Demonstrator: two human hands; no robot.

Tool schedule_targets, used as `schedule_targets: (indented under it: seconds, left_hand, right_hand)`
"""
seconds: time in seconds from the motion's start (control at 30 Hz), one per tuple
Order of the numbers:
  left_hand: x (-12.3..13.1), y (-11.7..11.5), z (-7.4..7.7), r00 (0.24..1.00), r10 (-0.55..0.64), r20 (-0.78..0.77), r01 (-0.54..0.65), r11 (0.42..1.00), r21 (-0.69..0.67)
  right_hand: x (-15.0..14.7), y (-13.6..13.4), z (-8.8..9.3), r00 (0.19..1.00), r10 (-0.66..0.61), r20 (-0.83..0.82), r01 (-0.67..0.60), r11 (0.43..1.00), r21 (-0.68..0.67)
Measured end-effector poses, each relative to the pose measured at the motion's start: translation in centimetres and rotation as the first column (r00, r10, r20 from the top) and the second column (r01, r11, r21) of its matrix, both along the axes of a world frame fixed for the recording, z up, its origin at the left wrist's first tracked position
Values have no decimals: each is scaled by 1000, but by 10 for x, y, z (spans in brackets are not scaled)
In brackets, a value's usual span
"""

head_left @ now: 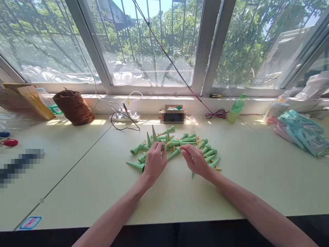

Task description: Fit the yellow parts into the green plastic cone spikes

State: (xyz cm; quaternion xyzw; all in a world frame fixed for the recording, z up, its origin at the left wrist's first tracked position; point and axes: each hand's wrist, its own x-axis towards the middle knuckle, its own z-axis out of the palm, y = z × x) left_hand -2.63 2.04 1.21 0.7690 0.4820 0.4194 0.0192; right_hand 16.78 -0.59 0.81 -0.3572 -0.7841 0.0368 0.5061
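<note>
A loose pile of green plastic cone-shaped spikes (135, 166) lies on the pale table. Each has a long point and a wider ribbed collar, and small yellowish pieces (218, 168) are scattered among them. My left hand (155, 160) reaches into the left half of the pile, fingers bent down and closed; what they grip is hidden behind the hand. To its right, my right hand (195, 160) has its thumb and fingers curled together beside the collar of one green spike (174, 153). Whether those fingertips hold anything is too small to tell.
Behind the pile stand a small box with a blurred front (173, 116), a power strip (125, 116) with cables, and a green bottle (236, 109). A brown bag (74, 107) is at the left, teal plastic packages (305, 133) at the right. Windows line the back.
</note>
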Motion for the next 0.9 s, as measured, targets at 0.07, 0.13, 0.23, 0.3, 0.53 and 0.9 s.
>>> schedule_targets:
  seconds: [0.07,0.13,0.23,0.3,0.53,0.9]
  left_hand:
    - [0,0,-1,999,24,-28,-24,1000,-3]
    - [0,0,0,997,47,-55,-48,999,-18]
    - [0,-1,0,993,77,-89,-81,995,-52]
    - [0,-1,1,990,88,-114,-97,993,-72]
    - [1,1,1,990,98,-100,-110,986,-124]
    - [0,4,-1,995,86,-44,-93,981,-171]
  right_hand:
    - [0,0,0,1000,3,7,-3,1000,0]
    - [0,0,1,1000,5,10,-5,1000,-4]
    - [0,0,1,1000,7,16,-7,1000,-9]
    - [1,0,1,1000,8,23,-8,1000,-13]
    - [1,0,1,999,4,43,-3,1000,-30]
    - [1,1,-1,999,8,52,-6,999,-47]
